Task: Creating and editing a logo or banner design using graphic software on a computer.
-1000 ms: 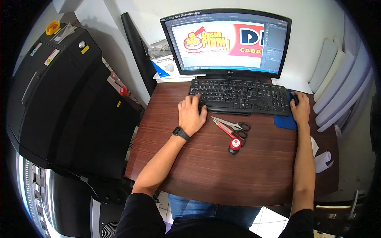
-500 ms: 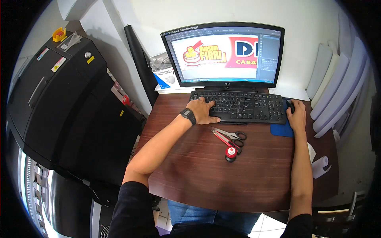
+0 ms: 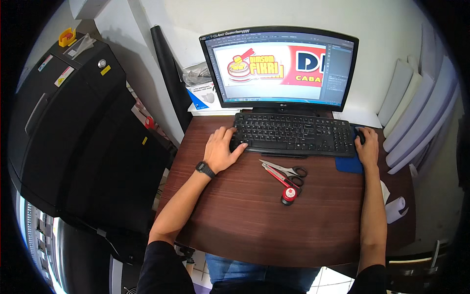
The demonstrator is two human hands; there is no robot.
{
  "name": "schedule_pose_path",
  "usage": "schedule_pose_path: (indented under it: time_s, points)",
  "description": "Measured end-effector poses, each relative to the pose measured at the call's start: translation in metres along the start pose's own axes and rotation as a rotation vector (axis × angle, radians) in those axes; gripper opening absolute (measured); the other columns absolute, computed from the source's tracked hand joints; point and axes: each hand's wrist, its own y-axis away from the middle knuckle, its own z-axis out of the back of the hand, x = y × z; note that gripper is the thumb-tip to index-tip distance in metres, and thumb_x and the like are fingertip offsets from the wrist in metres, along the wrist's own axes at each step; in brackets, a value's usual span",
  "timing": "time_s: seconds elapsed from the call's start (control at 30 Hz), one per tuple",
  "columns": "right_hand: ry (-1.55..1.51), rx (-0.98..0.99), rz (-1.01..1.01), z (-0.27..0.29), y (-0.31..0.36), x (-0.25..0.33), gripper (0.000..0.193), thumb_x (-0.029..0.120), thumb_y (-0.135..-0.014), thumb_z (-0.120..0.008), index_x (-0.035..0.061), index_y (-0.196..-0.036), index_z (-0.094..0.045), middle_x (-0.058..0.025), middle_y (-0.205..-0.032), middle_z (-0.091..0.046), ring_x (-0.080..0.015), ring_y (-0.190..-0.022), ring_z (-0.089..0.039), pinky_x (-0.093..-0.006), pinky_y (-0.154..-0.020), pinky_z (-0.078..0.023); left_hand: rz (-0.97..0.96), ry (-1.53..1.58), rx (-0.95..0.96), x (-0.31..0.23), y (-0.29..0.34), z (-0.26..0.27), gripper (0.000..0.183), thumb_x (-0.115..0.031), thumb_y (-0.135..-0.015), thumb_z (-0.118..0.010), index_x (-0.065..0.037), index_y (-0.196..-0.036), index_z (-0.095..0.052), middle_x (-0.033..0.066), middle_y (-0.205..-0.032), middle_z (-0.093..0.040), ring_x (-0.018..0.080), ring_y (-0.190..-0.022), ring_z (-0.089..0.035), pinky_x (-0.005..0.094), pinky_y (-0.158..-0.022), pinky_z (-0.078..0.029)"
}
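My left hand [image 3: 223,149], with a black wristwatch [image 3: 205,169] on its wrist, lies at the left end of the black keyboard [image 3: 289,134]. Its fingers are spread and its thumb reaches along the near left corner. A dark computer mouse [image 3: 361,136] sits under my right hand [image 3: 367,149], whose fingers wrap round it. Part of the blue mouse pad [image 3: 348,164] shows beside that hand. Behind the keyboard stands a monitor [image 3: 281,104], its screen showing a design with a food logo and a red banner in an editing window.
In front of the keyboard lie scissors [image 3: 281,166], a red cutter knife [image 3: 276,175] and a round red-and-black stamp [image 3: 289,194]. A paper roll [image 3: 395,209] rests near the desk's right edge. Large rolls [image 3: 426,112] lean at right; a big black machine [image 3: 78,127] stands left.
My left hand has slid left and nearer, off the middle-left keys to the keyboard's left end. The logo's lettering on screen looks altered. My right hand stays on the mouse.
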Motion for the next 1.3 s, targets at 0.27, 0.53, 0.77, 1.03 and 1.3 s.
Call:
schedule_pose_path:
  time_s: [0.27,0.53,0.77,1.03,1.3]
  points:
    - [0.005,0.009,0.018,0.0,0.0,-0.003,0.035,0.013,-0.088,-0.068,0.0067,-0.122,-0.07,-0.0155,-0.126,-0.063,-0.036,-0.119,-0.057,-0.044,-0.102,-0.048,0.104,0.144,0.057,0.013,0.008,-0.009,0.061,-0.041,-0.089,-0.074,0.001,-0.131,-0.058,0.0187,-0.124,-0.06,0.0385,-0.114,-0.059,0.0465,-0.098,-0.049]
    - [0.031,0.021,0.021,-0.001,0.0,-0.003,0.035,0.012,-0.089,-0.068,0.0073,-0.124,-0.07,-0.0157,-0.127,-0.063,-0.0353,-0.119,-0.057,-0.0435,-0.103,-0.047,0.09,0.125,0.079,0.016,0.009,-0.012,0.067,-0.047,-0.089,-0.072,0.0,-0.133,-0.058,0.0175,-0.135,-0.056,0.0372,-0.116,-0.059,0.0461,-0.099,-0.047]
    - [0.062,0.013,0.044,-0.005,0.0,-0.01,0.035,0.012,-0.091,-0.069,0.0079,-0.125,-0.07,-0.0168,-0.13,-0.062,-0.0364,-0.121,-0.057,-0.0439,-0.104,-0.047,0.061,0.146,0.059,0.018,0.01,-0.014,0.067,-0.047,-0.088,-0.073,-0.001,-0.134,-0.058,0.0173,-0.135,-0.056,0.0373,-0.118,-0.058,0.046,-0.101,-0.046]
    - [0.057,0.021,0.036,-0.005,0.0,-0.011,0.035,0.014,-0.092,-0.069,0.0074,-0.127,-0.069,-0.0171,-0.132,-0.062,-0.0369,-0.122,-0.057,-0.0438,-0.105,-0.046,0.101,0.147,0.092,0.013,0.009,-0.011,0.064,-0.041,-0.088,-0.074,0.0,-0.133,-0.058,0.0179,-0.136,-0.056,0.0385,-0.121,-0.057,0.0463,-0.103,-0.046]
    - [0.049,0.01,0.04,-0.003,0.0,-0.007,0.034,0.014,-0.092,-0.069,0.0064,-0.126,-0.069,-0.0166,-0.131,-0.062,-0.0366,-0.122,-0.057,-0.0436,-0.105,-0.046,0.097,0.133,0.092,0.011,0.008,-0.008,0.064,-0.042,-0.088,-0.074,0.001,-0.133,-0.057,0.018,-0.136,-0.057,0.0384,-0.12,-0.058,0.0459,-0.102,-0.046]
